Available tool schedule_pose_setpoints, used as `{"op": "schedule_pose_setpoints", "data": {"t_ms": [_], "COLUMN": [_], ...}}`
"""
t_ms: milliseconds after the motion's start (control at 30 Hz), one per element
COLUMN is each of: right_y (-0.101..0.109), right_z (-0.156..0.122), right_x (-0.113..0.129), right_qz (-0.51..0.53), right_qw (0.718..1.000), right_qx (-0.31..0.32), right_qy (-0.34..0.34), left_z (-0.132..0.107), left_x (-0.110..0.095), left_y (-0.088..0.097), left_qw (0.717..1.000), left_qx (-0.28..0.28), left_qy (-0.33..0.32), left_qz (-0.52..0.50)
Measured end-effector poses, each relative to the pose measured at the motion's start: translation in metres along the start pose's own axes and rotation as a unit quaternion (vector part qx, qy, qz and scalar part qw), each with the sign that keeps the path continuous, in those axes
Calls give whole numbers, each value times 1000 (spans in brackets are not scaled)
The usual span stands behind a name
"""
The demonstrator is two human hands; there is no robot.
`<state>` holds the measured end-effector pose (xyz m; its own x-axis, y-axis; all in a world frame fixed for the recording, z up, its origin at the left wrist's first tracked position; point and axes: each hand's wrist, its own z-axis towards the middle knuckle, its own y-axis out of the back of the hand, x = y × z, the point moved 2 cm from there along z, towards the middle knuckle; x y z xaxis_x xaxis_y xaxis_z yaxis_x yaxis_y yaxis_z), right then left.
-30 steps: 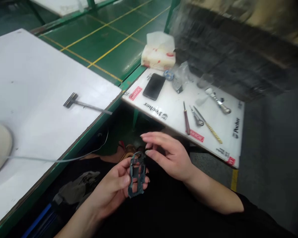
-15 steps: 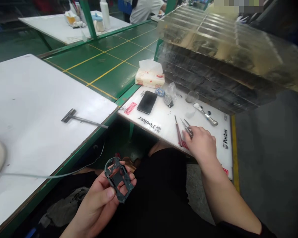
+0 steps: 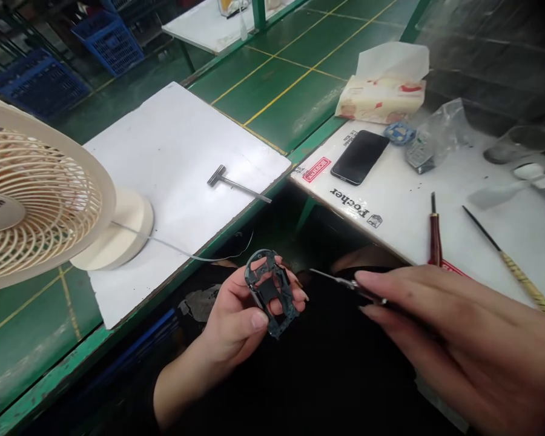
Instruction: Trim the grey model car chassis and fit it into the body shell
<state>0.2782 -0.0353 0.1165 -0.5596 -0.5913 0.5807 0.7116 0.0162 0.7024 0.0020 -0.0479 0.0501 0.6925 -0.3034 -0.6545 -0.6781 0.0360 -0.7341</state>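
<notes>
Head view: right hand (image 3: pixel 458 345) nearest, fingers closed on a thin metal tool (image 3: pixel 345 283), tip pointing left. Just off that tip sits the dark frame (image 3: pixel 272 293), long axis near upright, pinched between left hand (image 3: pixel 236 321) thumb and fingers. Well beyond the fingertips, a phone (image 3: pixel 360 156) lies on the white bench (image 3: pixel 409 200).

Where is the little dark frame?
Low in the head view's middle, the left hand holds the dark frame; the thin tool in the right hand points at it.
</notes>
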Motion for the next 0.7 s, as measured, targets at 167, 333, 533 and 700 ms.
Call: {"op": "schedule_pose_setpoints", "data": {"t_ms": [167,333,533,700], "right_y": [-10,-17,-21,-22], "right_z": [14,15,18,19], "right_x": [11,15,18,21], "right_qz": [-3,-7,-12,-23], "right_qw": [994,995,992,992], "right_qx": [53,46,40,35], "right_qy": [93,88,117,121], "left_z": [-7,-13,-14,-14], "left_x": [-1,-2,-3,-3], "left_y": [0,4,4,3], "left_qw": [999,997,995,992], "left_qx": [14,9,-6,-24], "left_qy": [-31,-48,-62,-70], "left_qz": [27,56,84,100]}}
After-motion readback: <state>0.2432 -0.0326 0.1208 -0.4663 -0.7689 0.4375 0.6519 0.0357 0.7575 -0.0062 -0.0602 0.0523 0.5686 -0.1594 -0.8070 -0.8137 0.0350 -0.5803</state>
